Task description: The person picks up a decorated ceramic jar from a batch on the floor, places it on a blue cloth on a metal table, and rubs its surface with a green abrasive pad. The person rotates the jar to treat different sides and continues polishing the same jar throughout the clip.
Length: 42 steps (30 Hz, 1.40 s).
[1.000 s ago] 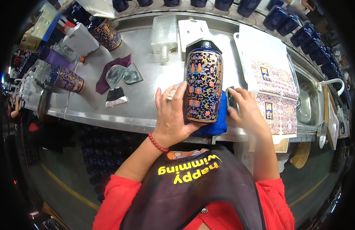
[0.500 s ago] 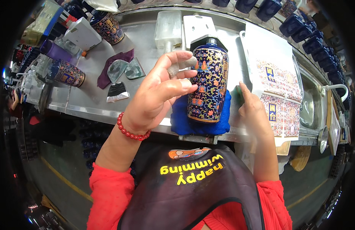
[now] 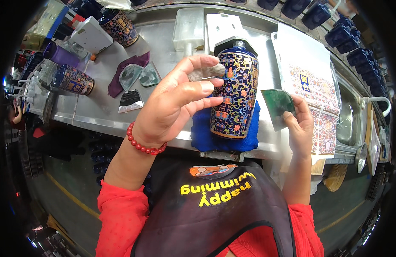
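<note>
A dark blue bottle [image 3: 235, 92] with a colourful floral pattern lies on a folded blue cloth [image 3: 202, 135], its neck pointing away from me. The fingers of my left hand [image 3: 172, 98] are spread along the bottle's left side, their tips at or touching its surface. A grey cloth cover wraps one of those fingers. To the right of the bottle, my right hand [image 3: 301, 124] pinches a thin, dark green, translucent scraper sheet [image 3: 276, 105] between thumb and fingers, held up off the metal table. My left wrist wears a red bead bracelet.
Patterned printed sheets [image 3: 324, 132] lie at right, beside a sink [image 3: 346, 124]. Two scraper pieces and a purple cloth [image 3: 116, 84] lie left. Patterned bottles [image 3: 74, 80], a purple bottle [image 3: 63, 58] and a white container [image 3: 92, 36] stand farther left. A clear block-shaped bottle [image 3: 188, 30] is behind.
My right hand, earlier pointing down at the tabletop, now holds the green scraper sheet up. The patterned bottle has turned slightly, showing a different part of its side.
</note>
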Tool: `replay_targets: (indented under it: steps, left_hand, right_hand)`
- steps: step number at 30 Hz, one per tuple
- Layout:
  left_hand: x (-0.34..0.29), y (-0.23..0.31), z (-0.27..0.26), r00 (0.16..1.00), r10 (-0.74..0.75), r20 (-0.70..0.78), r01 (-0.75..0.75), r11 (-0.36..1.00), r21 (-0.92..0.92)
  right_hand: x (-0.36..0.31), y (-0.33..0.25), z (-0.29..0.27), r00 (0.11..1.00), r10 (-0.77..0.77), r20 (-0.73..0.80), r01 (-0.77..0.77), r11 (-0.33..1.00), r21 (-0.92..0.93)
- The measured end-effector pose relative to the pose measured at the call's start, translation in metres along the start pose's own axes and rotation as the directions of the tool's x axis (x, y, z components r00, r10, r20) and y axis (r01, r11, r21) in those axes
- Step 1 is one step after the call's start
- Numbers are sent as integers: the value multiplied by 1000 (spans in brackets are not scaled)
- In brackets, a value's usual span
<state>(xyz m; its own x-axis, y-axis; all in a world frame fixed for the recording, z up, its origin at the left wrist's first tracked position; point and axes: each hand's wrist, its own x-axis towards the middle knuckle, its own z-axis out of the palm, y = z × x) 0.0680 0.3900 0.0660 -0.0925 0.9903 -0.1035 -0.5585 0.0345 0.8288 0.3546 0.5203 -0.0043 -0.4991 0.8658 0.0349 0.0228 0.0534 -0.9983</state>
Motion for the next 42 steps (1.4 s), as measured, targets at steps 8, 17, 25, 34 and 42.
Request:
replay_targets:
  steps: [8, 17, 25, 34, 42]
  left_hand:
    - [1, -4, -5, 999, 30, -14, -31, 999, -18]
    - [-28, -24, 24, 975, 176, 134, -221, 798, 560]
    - [-22, -60, 36, 900, 423, 100, -345, 835, -430]
    - [-25, 2, -18, 970, 236, -61, -239, 969, -59]
    - [-7, -18, -75, 992, 57, -109, -31, 974, 226]
  right_hand:
    - [-2, -12, -3, 988, 127, 88, -148, 937, 317]
    - [-7, -62, 49, 984, -18, 179, -84, 835, 545]
    - [-1, -82, 111, 957, -201, 209, 5, 732, 681]
    - [16, -77, 88, 929, -330, 168, 250, 894, 373]
    - [6, -43, 64, 976, -194, 95, 149, 923, 354]
